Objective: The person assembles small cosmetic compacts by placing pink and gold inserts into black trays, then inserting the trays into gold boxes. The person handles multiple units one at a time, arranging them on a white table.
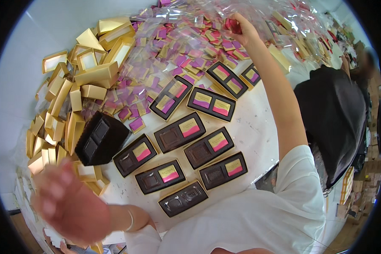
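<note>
The stack of black trays (100, 139) stands on the white table (258, 122), tilted, with a two-part tray face showing on its side. Toward the wearer from the stack, the left hand (70, 207) is raised and blurred, with a pale band (131, 218) round its wrist; I cannot tell whether its fingers are closed on anything. Far beyond the stack and to its right, the right hand (243, 31) reaches over the heap, its fingers curled round a dark red piece (233, 26).

Just right of the stack, five boxes each have one gold-and-pink packet in the right compartment and the left one bare; the box with one packet (135, 155) nearest the stack is among them. Nearer the wearer and to the right of the stack lies the bare box (183, 199), both compartments without a packet. Beyond and to the right of the stack, three boxes hold two packets apiece, including the full box (211, 103), and another is partly hidden by the right arm.

The heap of small packets (186, 61) spreads beyond the stack, partly under clear plastic (156, 55). Gold boxes (96, 74) pile up behind and left of the stack. Well to its right is a person in dark clothing (332, 114).
</note>
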Motion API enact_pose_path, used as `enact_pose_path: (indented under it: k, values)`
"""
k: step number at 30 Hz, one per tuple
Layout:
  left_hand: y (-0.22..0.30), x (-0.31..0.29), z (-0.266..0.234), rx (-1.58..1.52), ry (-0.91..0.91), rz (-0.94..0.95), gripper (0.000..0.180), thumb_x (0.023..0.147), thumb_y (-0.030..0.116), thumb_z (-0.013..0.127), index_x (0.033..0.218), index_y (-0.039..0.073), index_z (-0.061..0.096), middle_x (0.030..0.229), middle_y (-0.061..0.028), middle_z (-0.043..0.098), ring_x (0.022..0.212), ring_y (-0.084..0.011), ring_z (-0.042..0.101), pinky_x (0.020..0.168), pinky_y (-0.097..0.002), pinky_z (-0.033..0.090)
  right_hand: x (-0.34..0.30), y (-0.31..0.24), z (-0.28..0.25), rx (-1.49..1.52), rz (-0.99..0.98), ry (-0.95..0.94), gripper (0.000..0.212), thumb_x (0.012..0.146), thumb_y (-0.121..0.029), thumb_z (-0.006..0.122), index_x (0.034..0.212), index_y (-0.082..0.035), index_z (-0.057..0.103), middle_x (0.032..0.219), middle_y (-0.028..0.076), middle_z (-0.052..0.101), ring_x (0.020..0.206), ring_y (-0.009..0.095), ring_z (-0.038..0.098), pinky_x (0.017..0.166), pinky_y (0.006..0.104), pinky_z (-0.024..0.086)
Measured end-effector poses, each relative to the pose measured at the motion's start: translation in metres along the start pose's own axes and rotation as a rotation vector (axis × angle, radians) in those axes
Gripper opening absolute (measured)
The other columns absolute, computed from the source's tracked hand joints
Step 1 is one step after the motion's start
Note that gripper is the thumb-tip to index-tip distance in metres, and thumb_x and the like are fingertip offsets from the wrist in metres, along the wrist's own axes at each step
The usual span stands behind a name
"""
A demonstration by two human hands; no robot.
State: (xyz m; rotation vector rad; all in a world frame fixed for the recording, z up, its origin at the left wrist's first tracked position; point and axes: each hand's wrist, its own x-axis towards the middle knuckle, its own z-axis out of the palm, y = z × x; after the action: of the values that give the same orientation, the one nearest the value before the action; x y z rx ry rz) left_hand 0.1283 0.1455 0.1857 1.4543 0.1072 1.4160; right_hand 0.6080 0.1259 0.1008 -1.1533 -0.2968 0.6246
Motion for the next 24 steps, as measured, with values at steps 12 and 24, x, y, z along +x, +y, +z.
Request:
enact_pose_path:
  k: [12, 24]
  values:
    - [-0.052, -0.069, 0.061, -0.938, 0.053, -1.305, 0.045, 0.097, 0.041, 0.037, 0.122, 0.008, 0.051, 0.118, -0.0086, 0.055, 0.108, -0.0214, 0.054, 0.095, -0.0358, 0.041, -0.315, 0.035, 0.087, -1.111, -0.935, -0.947, 0.03, 0.068, -0.016, 0.068, 0.093, -0.006, 0.055, 0.104, 0.012, 0.052, 0.091, 0.027, 0.054, 0.079, 0.0353, 0.044]
    - [-0.012, -0.177, 0.037, -1.247, 0.276, -1.168, 0.038, 0.097, 0.036, 0.033, 0.114, 0.008, 0.052, 0.113, -0.0083, 0.055, 0.106, -0.0239, 0.053, 0.092, -0.0406, 0.043, -0.393, 0.056, 0.035, -0.953, -0.906, -0.884, 0.042, 0.067, -0.014, 0.071, 0.106, -0.005, 0.058, 0.111, 0.011, 0.055, 0.102, 0.03, 0.053, 0.088, 0.0414, 0.04]
